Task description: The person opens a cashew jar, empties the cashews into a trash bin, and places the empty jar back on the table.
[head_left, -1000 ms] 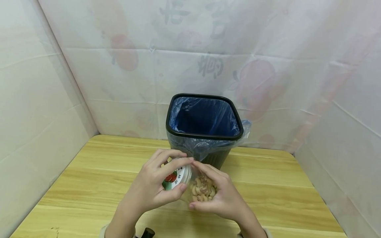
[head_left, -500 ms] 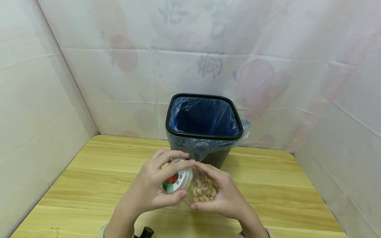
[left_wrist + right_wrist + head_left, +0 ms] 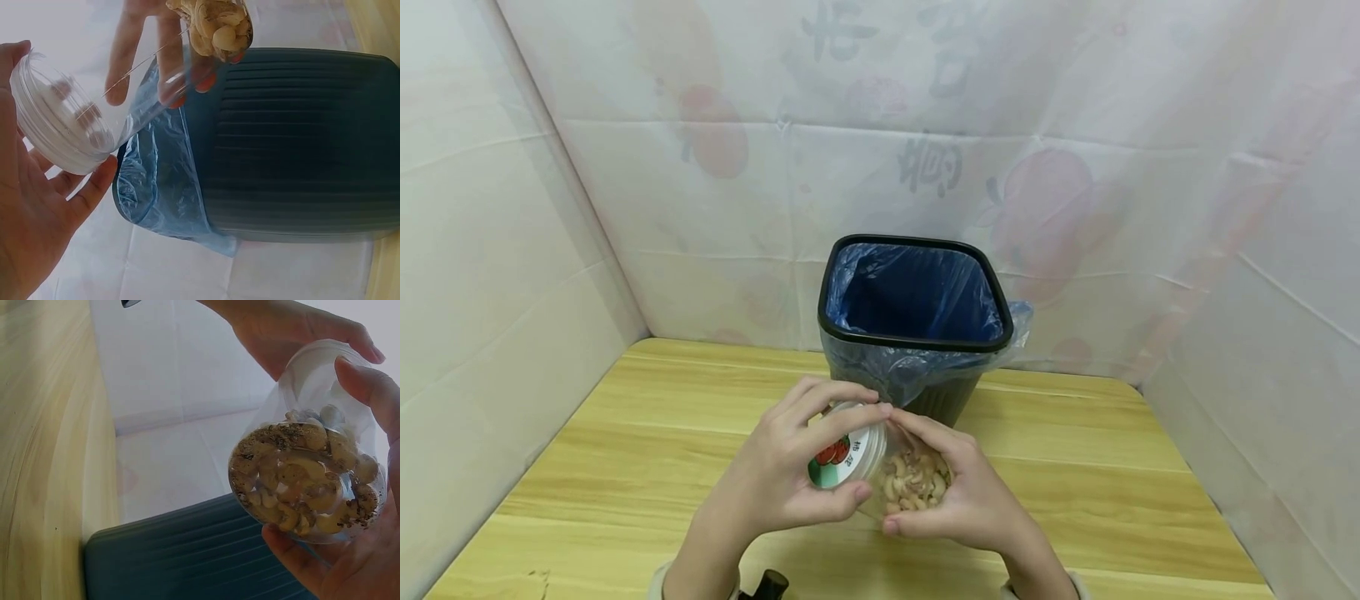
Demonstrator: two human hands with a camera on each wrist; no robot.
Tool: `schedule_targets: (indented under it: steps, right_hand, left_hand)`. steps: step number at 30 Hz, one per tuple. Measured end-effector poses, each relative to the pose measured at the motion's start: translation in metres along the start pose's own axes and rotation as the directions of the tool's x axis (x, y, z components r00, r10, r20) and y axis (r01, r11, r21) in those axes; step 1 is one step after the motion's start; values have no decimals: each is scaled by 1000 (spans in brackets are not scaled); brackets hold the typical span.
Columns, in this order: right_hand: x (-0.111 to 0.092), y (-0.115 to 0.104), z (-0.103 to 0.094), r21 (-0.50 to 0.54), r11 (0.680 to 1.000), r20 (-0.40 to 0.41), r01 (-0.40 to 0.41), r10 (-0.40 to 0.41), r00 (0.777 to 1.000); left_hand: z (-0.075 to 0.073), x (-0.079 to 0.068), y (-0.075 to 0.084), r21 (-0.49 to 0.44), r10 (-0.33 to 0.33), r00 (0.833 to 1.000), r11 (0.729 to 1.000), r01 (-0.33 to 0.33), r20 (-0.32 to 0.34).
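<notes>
A clear plastic jar (image 3: 880, 502) is held in the air in front of the bin, tilted on its side. Cashews (image 3: 916, 481) lie at its base end, with dark crumbs among them (image 3: 284, 437) in the right wrist view. My left hand (image 3: 793, 454) grips the round lid (image 3: 842, 454), whose label has red fruit, green and dark lettering. In the left wrist view the lid (image 3: 59, 119) sits at the jar's mouth. Curled round the jar's body, my right hand (image 3: 958, 487) holds it near the base. The two index fingertips meet above the jar.
Behind the hands a dark bin (image 3: 951, 400) with a black rim and a blue plastic liner (image 3: 917, 287) stands on the wooden table (image 3: 1090, 500). A short black cylinder (image 3: 772, 583) shows at the bottom edge. Printed cloth walls (image 3: 715, 217) enclose the table.
The lid and left hand have shifted slightly right, and the lid's label has turned a little. Both hands keep their grip on the jar; the bin has not moved.
</notes>
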State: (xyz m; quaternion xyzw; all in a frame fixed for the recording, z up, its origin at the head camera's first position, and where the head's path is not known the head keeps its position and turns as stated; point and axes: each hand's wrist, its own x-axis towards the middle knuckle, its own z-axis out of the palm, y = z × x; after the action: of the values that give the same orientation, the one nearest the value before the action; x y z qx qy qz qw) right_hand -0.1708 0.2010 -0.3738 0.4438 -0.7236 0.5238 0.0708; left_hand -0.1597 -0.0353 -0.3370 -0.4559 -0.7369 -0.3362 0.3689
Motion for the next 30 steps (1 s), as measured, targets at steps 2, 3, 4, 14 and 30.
schedule_targets:
  steps: [2,3,4,14,30]
  right_hand:
    - [1,0,1,-8,1000,-6,7,-8,1000]
    - [1,0,1,-14,1000,-10,10,-10,1000]
    - [1,0,2,-24,1000,-16,13,-13,1000]
    - [1,-4,4,-127,992,-54,-21,15,998]
    - [0,0,0,-92,996,-39,22,-26,999]
  left_hand:
    - [0,0,0,2,-5,1000,1000,5,-1]
    - [0,0,-1,2,-8,1000,1000,8,-2]
    - [0,0,-1,3,-11,1000,1000,11,-3]
    - [0,-2,0,36,-66,998,997,66,-9]
    - [0,-1,0,-4,-19,1000,1000,19,15]
